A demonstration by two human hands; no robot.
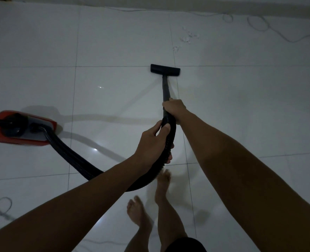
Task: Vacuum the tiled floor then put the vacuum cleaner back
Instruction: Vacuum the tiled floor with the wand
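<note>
Head view: right hand (174, 108) grips wand (166, 88), left hand (154, 140) grips hose (74, 157) just behind. Nozzle (165, 70) flat on tiled floor (114, 42), straight ahead; debris (189, 36) beyond. Red vacuum cleaner (23, 127) left.
</note>
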